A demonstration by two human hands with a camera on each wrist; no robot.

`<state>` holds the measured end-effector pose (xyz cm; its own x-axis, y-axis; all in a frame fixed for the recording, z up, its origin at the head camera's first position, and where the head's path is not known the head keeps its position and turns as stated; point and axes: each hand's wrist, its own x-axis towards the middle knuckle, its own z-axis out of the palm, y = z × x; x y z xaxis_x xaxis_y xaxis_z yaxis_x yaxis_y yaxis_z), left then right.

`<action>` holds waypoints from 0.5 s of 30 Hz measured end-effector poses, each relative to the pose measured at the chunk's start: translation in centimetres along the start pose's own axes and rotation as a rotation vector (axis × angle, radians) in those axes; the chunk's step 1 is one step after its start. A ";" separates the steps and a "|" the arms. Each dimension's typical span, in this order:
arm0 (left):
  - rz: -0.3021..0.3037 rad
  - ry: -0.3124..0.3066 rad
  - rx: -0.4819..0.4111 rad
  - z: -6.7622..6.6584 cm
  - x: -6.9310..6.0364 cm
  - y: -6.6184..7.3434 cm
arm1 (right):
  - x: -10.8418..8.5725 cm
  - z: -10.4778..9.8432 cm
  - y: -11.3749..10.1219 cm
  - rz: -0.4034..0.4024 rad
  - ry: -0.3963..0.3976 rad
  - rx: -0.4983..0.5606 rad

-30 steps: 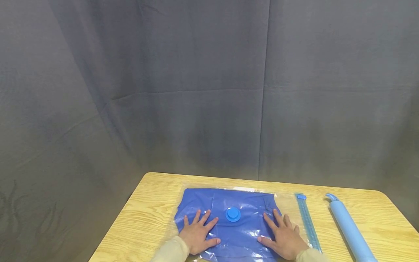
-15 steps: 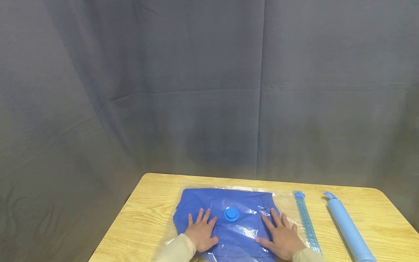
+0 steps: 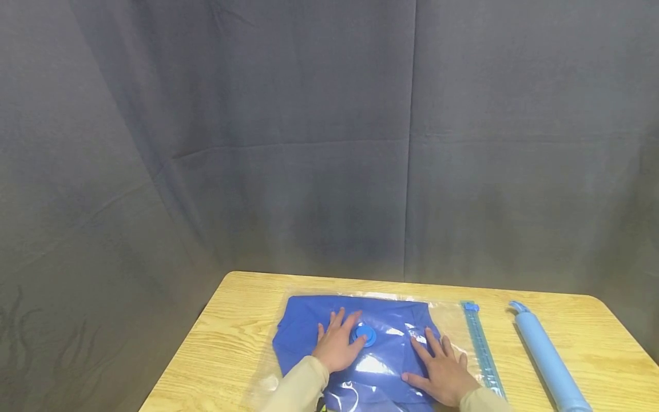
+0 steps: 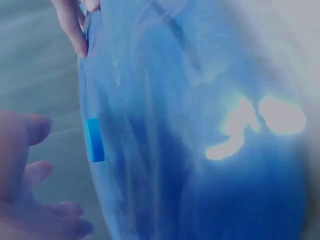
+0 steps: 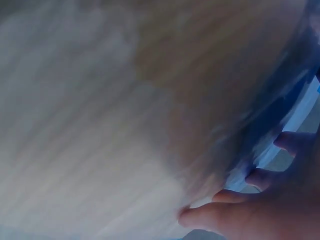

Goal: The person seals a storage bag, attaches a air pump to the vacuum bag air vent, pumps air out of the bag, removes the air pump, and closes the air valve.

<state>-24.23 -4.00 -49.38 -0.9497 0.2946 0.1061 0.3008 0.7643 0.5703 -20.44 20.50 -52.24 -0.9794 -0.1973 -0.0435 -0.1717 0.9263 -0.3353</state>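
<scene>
Clear glossy vacuum storage bag, blue fabric inside, round blue valve, teal zip strip right | lying left of light-blue hand pump | left hand spread beside valve; right hand splayed on bag | table: pale wood-grain, rounded far corners | grey curtain: far, left

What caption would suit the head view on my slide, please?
Left fingers near a round blue valve, right fingers spread on the clear bag, light-blue cylinder alongside.
</scene>
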 end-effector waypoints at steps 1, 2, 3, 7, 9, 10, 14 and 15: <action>-0.008 0.004 -0.027 0.2 0.3 0.1 | 0.0 0.0 0.0 -0.005 0.003 -0.001; -0.014 0.008 -0.050 0.5 0.5 0.2 | 0.1 0.0 0.0 -0.010 0.006 -0.003; -0.017 0.009 -0.063 0.8 0.7 0.3 | 0.1 0.1 0.1 -0.016 0.010 -0.006; -0.031 -0.001 -0.108 1.9 1.0 0.4 | 0.1 0.2 0.1 -0.023 0.016 -0.011; -0.035 0.002 -0.119 2.4 1.1 0.4 | 0.1 0.2 0.1 -0.021 0.016 -0.011; -0.038 0.003 -0.128 2.5 1.1 0.3 | 0.1 0.1 0.2 -0.018 0.015 -0.011; -0.046 0.008 -0.165 2.8 1.1 0.0 | 0.0 0.1 0.2 -0.012 0.005 -0.004; -0.045 0.008 -0.181 2.8 1.1 -0.1 | 0.0 0.1 0.3 -0.012 0.003 -0.002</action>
<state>-25.07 -2.11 -51.63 -0.9629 0.2568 0.0831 0.2377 0.6609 0.7118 -20.50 20.71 -52.39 -0.9776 -0.2074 -0.0364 -0.1837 0.9246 -0.3337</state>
